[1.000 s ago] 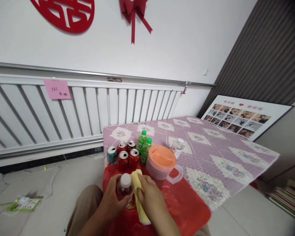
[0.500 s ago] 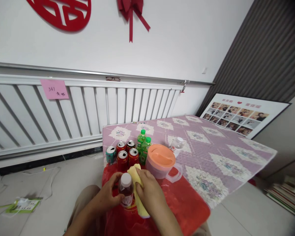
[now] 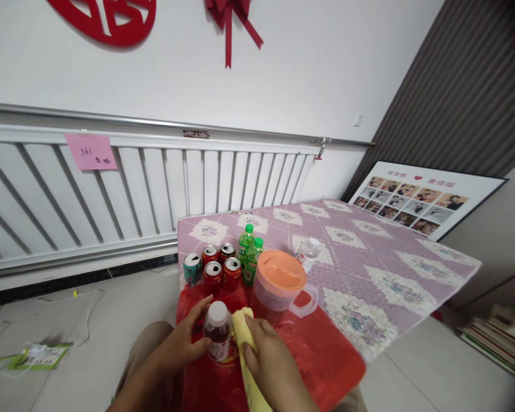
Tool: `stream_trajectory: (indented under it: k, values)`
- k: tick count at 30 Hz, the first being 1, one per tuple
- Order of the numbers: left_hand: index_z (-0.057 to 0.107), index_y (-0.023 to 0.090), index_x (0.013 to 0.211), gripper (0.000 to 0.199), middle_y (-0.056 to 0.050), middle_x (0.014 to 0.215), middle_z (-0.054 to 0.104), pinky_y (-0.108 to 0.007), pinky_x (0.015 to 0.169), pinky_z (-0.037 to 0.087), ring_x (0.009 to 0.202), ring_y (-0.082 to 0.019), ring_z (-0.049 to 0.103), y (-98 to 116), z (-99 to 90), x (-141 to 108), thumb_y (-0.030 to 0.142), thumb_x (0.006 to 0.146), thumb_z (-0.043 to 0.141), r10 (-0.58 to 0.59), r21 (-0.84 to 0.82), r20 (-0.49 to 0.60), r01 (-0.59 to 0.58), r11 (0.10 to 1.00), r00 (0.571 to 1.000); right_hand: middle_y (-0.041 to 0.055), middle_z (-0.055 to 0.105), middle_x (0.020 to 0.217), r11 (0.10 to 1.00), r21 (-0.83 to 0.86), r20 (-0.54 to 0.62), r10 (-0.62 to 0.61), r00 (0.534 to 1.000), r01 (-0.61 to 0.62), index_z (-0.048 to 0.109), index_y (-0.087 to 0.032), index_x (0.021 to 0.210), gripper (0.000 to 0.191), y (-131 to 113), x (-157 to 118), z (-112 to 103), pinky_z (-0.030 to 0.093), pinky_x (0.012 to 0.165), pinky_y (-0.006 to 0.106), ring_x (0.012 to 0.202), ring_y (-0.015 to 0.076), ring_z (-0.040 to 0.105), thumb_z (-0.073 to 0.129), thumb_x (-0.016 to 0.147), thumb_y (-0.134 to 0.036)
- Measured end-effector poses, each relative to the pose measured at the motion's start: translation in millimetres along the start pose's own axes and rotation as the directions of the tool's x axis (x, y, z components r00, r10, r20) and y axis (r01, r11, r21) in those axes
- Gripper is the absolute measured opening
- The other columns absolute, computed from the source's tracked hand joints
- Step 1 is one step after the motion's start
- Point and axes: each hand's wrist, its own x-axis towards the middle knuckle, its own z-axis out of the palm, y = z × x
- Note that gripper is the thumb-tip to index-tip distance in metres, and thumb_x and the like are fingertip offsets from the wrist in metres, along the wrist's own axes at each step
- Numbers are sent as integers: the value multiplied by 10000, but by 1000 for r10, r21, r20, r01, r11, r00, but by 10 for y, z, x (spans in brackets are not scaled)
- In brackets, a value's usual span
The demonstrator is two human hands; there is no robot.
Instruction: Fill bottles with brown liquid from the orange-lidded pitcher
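And here's the right hand [image 3: 272, 357], clenched round a rolled yellow cloth [image 3: 245, 337], thumb on this side of the roll. Across from it, the left hand [image 3: 182, 346] curves in a loose C about the left side of a white-capped bottle [image 3: 218, 332]; whether those fingers press on it, I can't tell. That bottle stands upright over the red surface [image 3: 326, 363], between the two hands, cap on, label facing us. A brownish red shows through its clear wall, though drink or background, there's no telling!

Look beyond: five cans cluster at the left, a teal can [image 3: 193, 269] on the outside and red cans [image 3: 213, 279] beside it, one of the back ones darker round the top. Dark drinking holes show in their lids (the insides give nothing away). Just right of them, two green bottles [image 3: 252, 262] stand capped, one behind the other. Then the big clear jug [image 3: 274, 294], orange lid [image 3: 282, 270] on top, handle out to the right, contents impossible to read. Behind it, a clear bottle [image 3: 308, 252], white cap on, stands upright on the purple flowered cover [image 3: 347, 272].
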Motion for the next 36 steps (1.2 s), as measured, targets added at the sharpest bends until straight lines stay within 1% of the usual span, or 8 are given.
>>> stream_trajectory:
  k: [3,11,18,22,25,28,31,36]
  values:
    - [218,210,1430,809,-125,1439,420,-402,1108,355,1319,-276,433,-19,91,-14,263,737,633,-4,-37,-67,2,999,998,125,597,1256,998,29,-70,-52,996,54,515,-151,1345,535,-59,23,-66,443,984,313,1135,216,573,472,816,-77]
    - [410,236,1285,644,-83,1348,545,-332,1029,428,1232,-271,525,126,148,12,306,684,632,-74,-2,-106,74,997,992,145,575,1295,996,-77,-68,-49,997,44,521,-191,1351,540,-127,-89,51,479,969,395,1156,271,566,479,821,-97]
    - [438,228,1281,664,-77,1308,578,-385,1039,419,1227,-299,520,73,67,32,366,686,697,-70,-77,-73,64,995,995,118,519,1400,987,-139,67,-77,995,86,475,-285,1389,741,-15,-324,323,483,964,388,1179,282,561,529,688,-51]
    - [450,203,1290,651,-84,1303,576,-423,1067,384,1226,-300,509,-5,-16,88,308,695,691,-49,-75,-51,45,996,998,125,524,1395,991,-107,199,-61,978,83,506,-299,1367,738,-53,-336,356,502,923,395,1174,317,562,540,665,-74]
    - [447,194,1297,647,-95,1319,562,-437,1079,367,1237,-309,497,-19,-56,122,280,700,680,-27,-70,-21,26,997,999,128,540,1373,995,-61,199,-68,978,81,521,-273,1358,719,-48,-325,330,473,961,389,1173,301,560,537,666,-81]
    - [420,177,1321,676,-118,1352,531,-458,1106,334,1272,-328,464,2,-51,108,312,710,675,-22,-62,-14,21,998,1000,115,576,1320,997,-4,165,-78,983,79,550,-241,1332,660,23,-302,243,457,981,345,1139,258,579,542,687,-100]
    - [310,187,1395,768,-129,1435,441,-446,1128,313,1333,-322,403,27,19,46,311,726,665,-30,-4,-64,30,1000,997,117,590,1271,998,38,28,-49,998,48,539,-191,1338,559,96,-252,103,433,1008,314,1149,223,567,492,783,-137]
    - [320,207,1349,770,-114,1386,466,-448,1104,349,1294,-322,450,45,256,-15,264,684,703,-46,125,-316,90,988,948,120,560,1285,997,62,-144,-29,989,38,483,-190,1377,540,19,-125,-16,440,1004,345,1170,228,539,466,839,-153]
